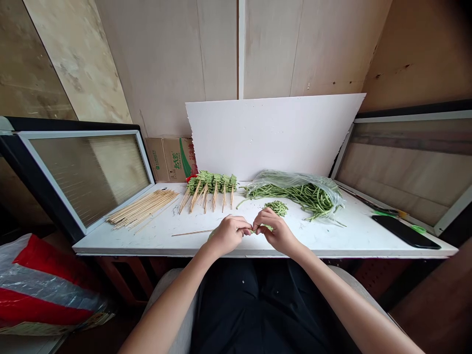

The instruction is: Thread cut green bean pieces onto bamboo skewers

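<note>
My left hand and my right hand meet over the front of the white table, fingers pinched. Between the fingertips shows a bit of green bean, mostly hidden by the fingers. A single wooden skewer lies on the table, its right end running up to my left hand. Just beyond my right hand sits a small heap of cut bean pieces. Farther back, long green beans spill from a clear plastic bag. Left of them are stacked bean skewers, their bare sticks pointing toward me.
A pile of bare wooden skewers lies on the left of the table. At the right edge is a black phone. A white board and a cardboard box stand behind; framed panels flank both sides.
</note>
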`<state>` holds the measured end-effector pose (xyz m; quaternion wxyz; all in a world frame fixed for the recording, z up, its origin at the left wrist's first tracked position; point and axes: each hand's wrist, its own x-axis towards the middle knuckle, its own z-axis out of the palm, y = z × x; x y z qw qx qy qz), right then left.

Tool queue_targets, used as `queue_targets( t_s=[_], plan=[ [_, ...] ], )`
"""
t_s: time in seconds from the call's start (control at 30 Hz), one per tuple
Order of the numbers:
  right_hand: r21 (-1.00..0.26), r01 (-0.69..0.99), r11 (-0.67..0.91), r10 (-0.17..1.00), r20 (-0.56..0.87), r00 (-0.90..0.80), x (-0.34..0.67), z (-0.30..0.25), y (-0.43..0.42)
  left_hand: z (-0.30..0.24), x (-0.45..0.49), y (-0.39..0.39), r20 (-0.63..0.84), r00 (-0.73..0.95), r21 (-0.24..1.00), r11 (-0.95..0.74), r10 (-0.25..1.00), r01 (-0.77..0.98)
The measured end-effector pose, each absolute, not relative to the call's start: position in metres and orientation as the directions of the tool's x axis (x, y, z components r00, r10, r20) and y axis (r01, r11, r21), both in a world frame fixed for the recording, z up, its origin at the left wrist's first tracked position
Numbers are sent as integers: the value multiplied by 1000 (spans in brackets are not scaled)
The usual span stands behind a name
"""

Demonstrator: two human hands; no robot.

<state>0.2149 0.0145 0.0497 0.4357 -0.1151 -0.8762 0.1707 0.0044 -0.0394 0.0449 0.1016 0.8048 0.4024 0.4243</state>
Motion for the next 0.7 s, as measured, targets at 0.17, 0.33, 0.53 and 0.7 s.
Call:
queue_targets(
  t_s=[0.17,0.33,0.53,0.7],
  plan=[
    [-440,101,892,413,705,-576,225,53,28,43,4,-39,593,315,560,-661,741,500],
    [-490,302,817,575,719,-390,264,45,74,47,3,-43,540,296,616,-610,788,498],
    [-408,632,659,732,542,-413,300,4,123,48,6,-44,419,276,665,-499,865,555],
    [-420,691,588,807,361,-466,304,-14,129,48,7,-44,397,298,685,-497,868,534]
  ],
)
